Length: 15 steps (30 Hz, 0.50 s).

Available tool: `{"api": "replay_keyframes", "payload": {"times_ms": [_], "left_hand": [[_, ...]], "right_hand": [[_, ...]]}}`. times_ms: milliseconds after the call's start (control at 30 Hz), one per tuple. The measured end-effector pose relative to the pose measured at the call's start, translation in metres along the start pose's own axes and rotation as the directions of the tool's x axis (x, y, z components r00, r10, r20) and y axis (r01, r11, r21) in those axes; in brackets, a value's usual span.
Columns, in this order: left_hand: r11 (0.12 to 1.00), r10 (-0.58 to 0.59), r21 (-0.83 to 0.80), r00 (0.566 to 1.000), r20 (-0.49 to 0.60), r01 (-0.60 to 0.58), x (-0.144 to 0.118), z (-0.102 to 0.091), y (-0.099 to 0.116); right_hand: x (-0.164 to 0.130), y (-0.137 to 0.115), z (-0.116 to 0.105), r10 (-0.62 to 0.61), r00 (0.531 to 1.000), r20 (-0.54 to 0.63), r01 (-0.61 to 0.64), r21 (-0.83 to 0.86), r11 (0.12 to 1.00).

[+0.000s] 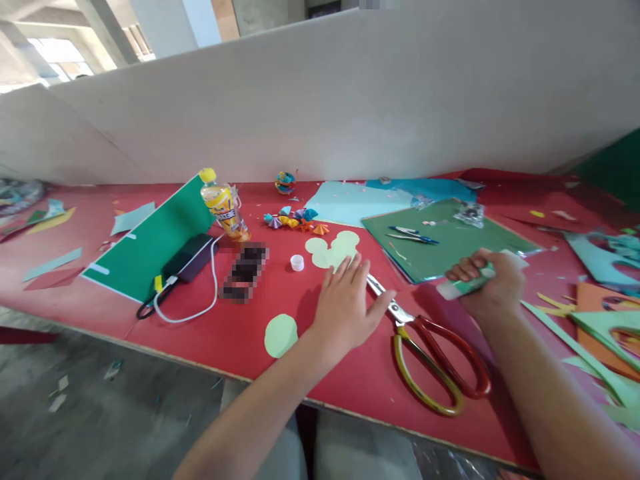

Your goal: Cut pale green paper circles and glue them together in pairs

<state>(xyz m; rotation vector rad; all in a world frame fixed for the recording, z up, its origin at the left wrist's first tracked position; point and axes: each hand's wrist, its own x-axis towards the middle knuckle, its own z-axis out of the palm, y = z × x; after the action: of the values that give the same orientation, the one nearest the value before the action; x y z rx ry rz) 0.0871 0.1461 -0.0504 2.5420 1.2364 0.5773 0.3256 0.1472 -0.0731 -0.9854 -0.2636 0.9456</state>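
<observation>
My left hand (345,300) is stretched out flat with its fingers apart, its fingertips at the lower edge of several overlapping pale green paper circles (333,251). Beside its thumb lie large scissors (400,315) with one red and one yellow handle, their blades partly hidden by the hand. My right hand (493,283) is wrapped round a green and white glue stick (463,287), held above the table to the right. A white cap (297,263) rests left of the circles. Nearer the front edge is a single pale green paper circle (281,335).
On the red table (240,340), a juice bottle (225,205), a black power bank (189,257) with a white cable and a pixelated dark object (245,272) stand left. Folded paper pieces (295,220) lie behind. Compasses (413,235) rest on a green sheet (450,257). Paper scraps (607,327) cover the right.
</observation>
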Motion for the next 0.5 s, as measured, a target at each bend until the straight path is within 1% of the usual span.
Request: {"api": "replay_keyframes", "payload": {"times_ms": [67, 133, 200, 267, 300, 367, 433, 500], "left_hand": [[0.992, -0.115, 0.048, 0.993, 0.03, 0.114, 0.018, 0.012, 0.002], [0.981, -0.185, 0.076, 0.975, 0.125, 0.176, 0.026, 0.029, -0.001], [0.976, -0.213, 0.085, 0.964, 0.158, 0.201, 0.027, 0.043, -0.006], [0.975, -0.22, 0.077, 0.962, 0.161, 0.211, 0.027, 0.05, -0.01], [0.974, -0.224, 0.067, 0.962, 0.159, 0.216, 0.026, 0.05, -0.01], [0.972, -0.237, 0.031, 0.961, 0.146, 0.234, 0.025, 0.043, -0.007], [0.97, -0.236, -0.029, 0.967, 0.096, 0.24, 0.017, 0.028, -0.003], [0.975, -0.201, -0.096, 0.979, 0.033, 0.203, -0.001, 0.008, 0.0]], "right_hand": [[-0.001, -0.001, -0.001, -0.005, 1.0, -0.013, 0.005, -0.01, 1.0], [-0.002, -0.001, -0.002, -0.022, 1.0, -0.019, 0.021, -0.021, 1.0], [-0.001, -0.001, -0.002, -0.033, 0.999, -0.003, 0.033, -0.03, 0.999], [-0.001, 0.002, -0.002, -0.029, 0.999, 0.021, 0.03, -0.039, 0.999], [0.0, 0.003, -0.002, -0.019, 0.999, 0.03, 0.02, -0.045, 0.999], [-0.001, 0.006, 0.0, 0.004, 0.999, 0.051, -0.001, -0.069, 0.998], [-0.005, 0.008, 0.003, 0.007, 0.997, 0.082, 0.001, -0.102, 0.995], [-0.015, 0.01, 0.01, -0.018, 0.992, 0.129, 0.036, -0.133, 0.99]]}}
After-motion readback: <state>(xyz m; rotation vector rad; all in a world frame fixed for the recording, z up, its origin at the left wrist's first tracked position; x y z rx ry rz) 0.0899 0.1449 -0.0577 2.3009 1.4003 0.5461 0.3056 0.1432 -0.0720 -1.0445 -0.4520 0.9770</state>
